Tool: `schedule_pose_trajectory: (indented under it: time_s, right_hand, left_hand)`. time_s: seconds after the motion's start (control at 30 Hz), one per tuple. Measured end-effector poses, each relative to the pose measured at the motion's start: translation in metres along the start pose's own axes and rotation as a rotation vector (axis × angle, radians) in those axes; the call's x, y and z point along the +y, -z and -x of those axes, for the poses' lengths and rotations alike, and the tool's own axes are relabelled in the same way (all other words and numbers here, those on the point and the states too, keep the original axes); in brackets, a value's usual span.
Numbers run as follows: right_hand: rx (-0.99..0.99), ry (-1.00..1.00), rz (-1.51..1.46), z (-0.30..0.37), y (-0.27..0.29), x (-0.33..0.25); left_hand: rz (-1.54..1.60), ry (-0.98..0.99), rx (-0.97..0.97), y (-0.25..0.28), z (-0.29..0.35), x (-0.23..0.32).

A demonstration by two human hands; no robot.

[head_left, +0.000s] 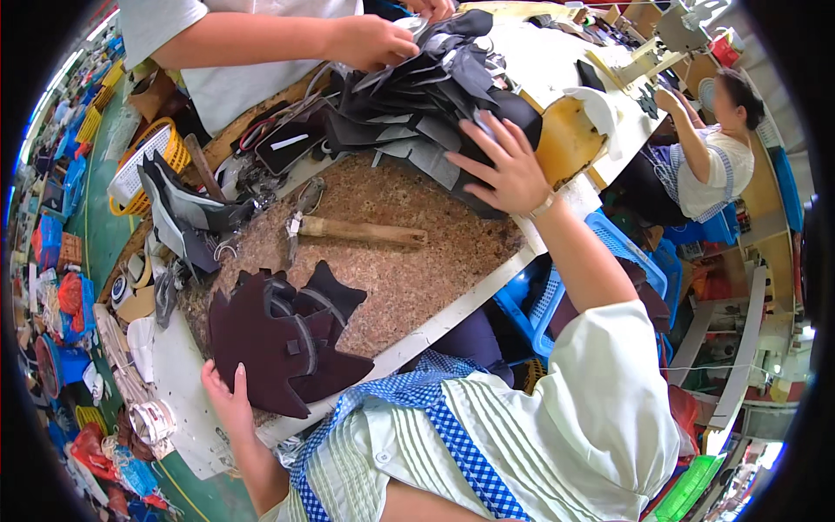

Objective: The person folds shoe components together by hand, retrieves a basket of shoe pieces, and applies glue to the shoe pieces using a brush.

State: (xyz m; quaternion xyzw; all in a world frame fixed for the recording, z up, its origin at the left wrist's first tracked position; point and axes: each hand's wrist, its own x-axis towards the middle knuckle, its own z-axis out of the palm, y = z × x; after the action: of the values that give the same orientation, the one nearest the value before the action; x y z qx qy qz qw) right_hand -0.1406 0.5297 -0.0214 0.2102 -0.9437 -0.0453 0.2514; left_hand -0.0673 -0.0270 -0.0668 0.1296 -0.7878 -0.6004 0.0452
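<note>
My right hand (504, 170) reaches far over the table, fingers spread, at the right edge of a heap of black and grey cut fabric pieces (409, 130). Its fingertips lie over the nearest pieces, and I cannot tell whether they press on them. At the near left, my left hand (230, 400) is beside a stack of dark maroon cut pieces (270, 348) with jagged outlines. Its thumb and fingers are apart, close to the stack's edge. Between the two piles a hammer with a wooden handle (365, 231) lies on the brown speckled work board (417, 296).
Across the table, another person's hand (370, 42) handles the same heap. A phone (291, 143) lies left of it, and grey-black pieces (178, 213) stand further left. Blue baskets (548, 304) sit below the right edge. A second person (718, 165) sits at the right.
</note>
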Motion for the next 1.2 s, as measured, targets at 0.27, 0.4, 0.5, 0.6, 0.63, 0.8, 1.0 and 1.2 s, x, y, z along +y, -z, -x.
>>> schedule_pose_trajectory:
  time_s: [0.27,0.4,0.5,0.6,0.63,0.8,1.0,1.2]
  right_hand:
    - [0.747,-1.265,-0.424,0.125,0.017,0.008]
    - [0.466,-1.023,-0.671,0.135,0.004,0.063]
    - [0.404,-1.179,-0.799,0.128,0.006,0.084]
    - [0.51,-0.949,-1.025,0.122,0.016,0.092]
    - [0.457,-0.919,-0.956,0.12,0.019,0.095]
    - [0.41,-1.076,-0.764,0.127,0.027,0.083]
    - [0.671,-0.871,-0.655,0.15,0.09,-0.003]
    - [0.089,-0.2,0.147,0.092,0.139,-0.08]
  left_hand:
    - [-0.512,-0.608,-0.076,-0.068,-0.019,0.091]
    - [-0.731,-1.165,-0.565,-0.18,-0.051,0.117]
    - [-1.067,-1.318,-0.647,-0.233,-0.068,0.111]
    - [-1.171,-1.145,-0.8,-0.248,-0.075,0.106]
    - [-1.197,-1.083,-0.842,-0.247,-0.075,0.106]
    - [-1.132,-1.199,-0.714,-0.23,-0.086,0.121]
    - [-1.054,-1.218,-0.494,-0.221,-0.116,0.151]
    - [-1.494,-0.795,-0.509,-0.234,-0.148,0.166]
